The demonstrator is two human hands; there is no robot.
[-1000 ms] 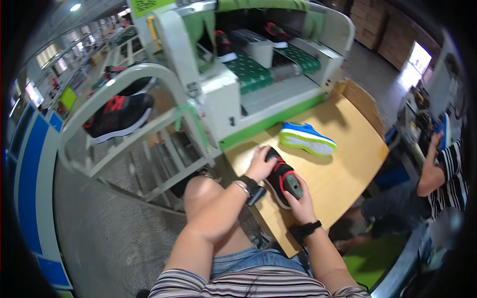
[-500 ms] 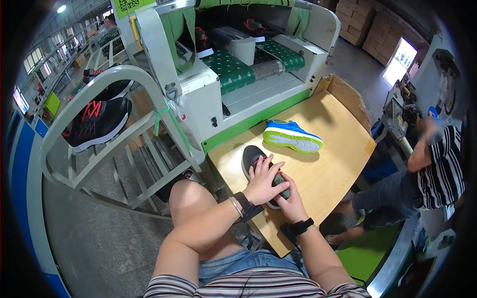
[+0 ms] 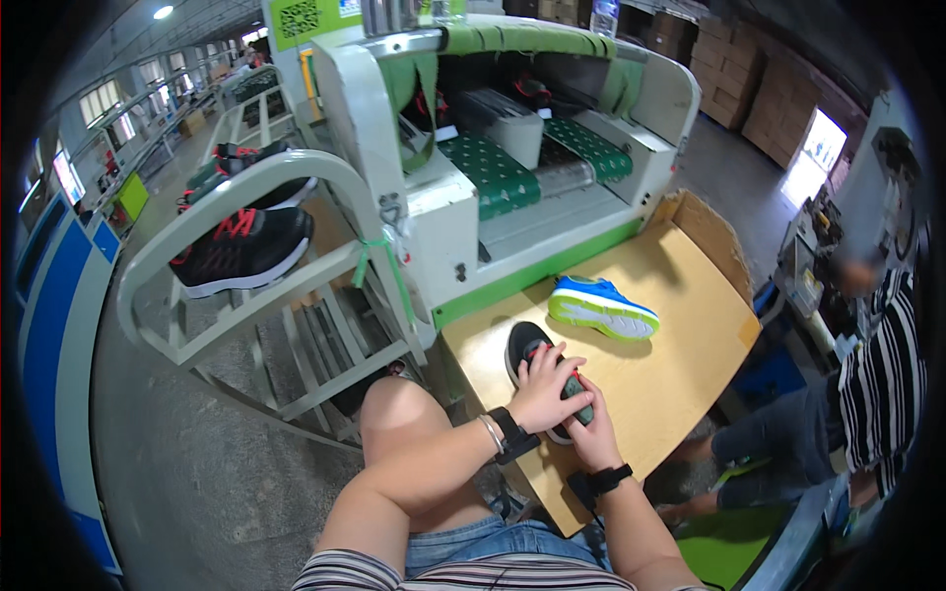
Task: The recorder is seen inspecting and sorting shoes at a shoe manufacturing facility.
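Note:
A black shoe [image 3: 527, 347] with red trim and a grey insole lies on the tan board table [image 3: 680, 325] at its near corner. My left hand [image 3: 545, 390] lies over the shoe's top, fingers pressed on it. My right hand [image 3: 594, 433] grips the shoe's near end from the right, below the left hand. Both wrists wear black bands. A blue shoe [image 3: 601, 307] with a lime-green sole rests on the table just beyond, apart from both hands.
A white and green conveyor machine [image 3: 512, 187] with a green dotted belt stands behind the table. A white rack [image 3: 246, 286] at left carries black shoes [image 3: 241, 248]. A person in a striped shirt [image 3: 882, 364] sits at right. Cardboard boxes [image 3: 759, 89] are stacked at the far right.
Both hands kept hold of the black shoe while shifting over it; my left hand now lies flatter across its top. The blue shoe stayed in place; the view moved slightly.

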